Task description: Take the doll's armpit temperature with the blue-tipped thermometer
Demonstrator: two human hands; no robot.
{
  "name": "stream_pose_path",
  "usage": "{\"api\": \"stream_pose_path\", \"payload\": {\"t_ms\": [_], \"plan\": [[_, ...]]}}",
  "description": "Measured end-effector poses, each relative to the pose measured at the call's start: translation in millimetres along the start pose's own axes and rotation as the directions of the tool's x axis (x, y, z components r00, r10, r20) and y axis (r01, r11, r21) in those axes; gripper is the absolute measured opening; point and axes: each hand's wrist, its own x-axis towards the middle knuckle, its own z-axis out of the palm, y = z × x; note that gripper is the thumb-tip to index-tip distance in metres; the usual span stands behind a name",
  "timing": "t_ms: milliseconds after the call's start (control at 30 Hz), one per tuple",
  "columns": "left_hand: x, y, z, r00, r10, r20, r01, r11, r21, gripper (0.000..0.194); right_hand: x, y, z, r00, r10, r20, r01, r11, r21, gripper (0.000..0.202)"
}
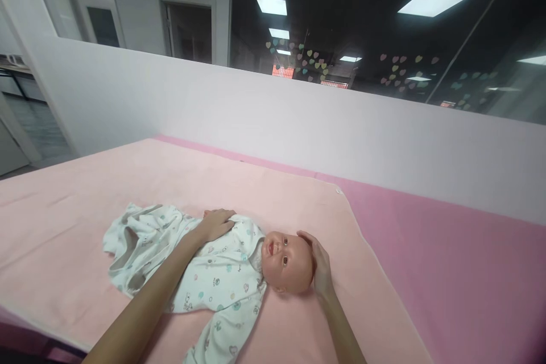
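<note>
A baby doll (290,264) lies on its back on a pink sheet (170,170), its bald head to the right. It wears a white patterned garment (222,278), with one sleeve stretched toward the near edge and the loose lower part crumpled at the left. My left hand (216,225) rests flat on the doll's chest, fingers spread over the cloth near its far arm. Against the top of the doll's head, my right hand (319,264) lies curved with its fingers extended, cupping the side without closing round it.
Behind the sheet runs a low white wall (273,108) with a dark window (362,28) above it. A darker pink surface (447,250) shows at the right. Doorways stand at the back left, and a floor shows at the far left.
</note>
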Motion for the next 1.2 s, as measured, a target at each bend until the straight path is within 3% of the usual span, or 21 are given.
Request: {"api": "stream_pose_path", "payload": {"t_ms": [133,400,600,867,1200], "plan": [[0.5,-0.6,0.1,1.0,-0.013,0.0,0.013,1.0,-0.011,0.035,-1.9,-1.4,3.2,0.998,0.04,0.052,-0.04,0.999,-0.003,0.045],[0.6,-0.7,0.6,1.0,-0.021,0.007,0.022,0.999,-0.037,0.036,-2.1,-6.7,3.1,1.0,0.01,-0.012,-0.01,1.0,0.0,0.045],[1.0,-2.3,1.3,0.999,-0.03,0.011,0.031,0.998,-0.056,0.035,-3.4,-6.7,7.1,0.998,0.046,0.031,-0.046,0.999,0.008,0.046],[-0.7,0.8,-1.4,1.0,-0.008,0.014,0.009,0.999,-0.043,0.035,-1.5,-6.8,2.1,0.999,0.021,-0.025,-0.021,1.0,0.002,0.047],[1.2,-2.6,0.9,1.0,-0.016,0.013,0.017,0.998,-0.054,0.036,-4.2,-10.3,8.9,0.998,0.066,0.018,-0.066,0.998,0.013,0.048]]}}
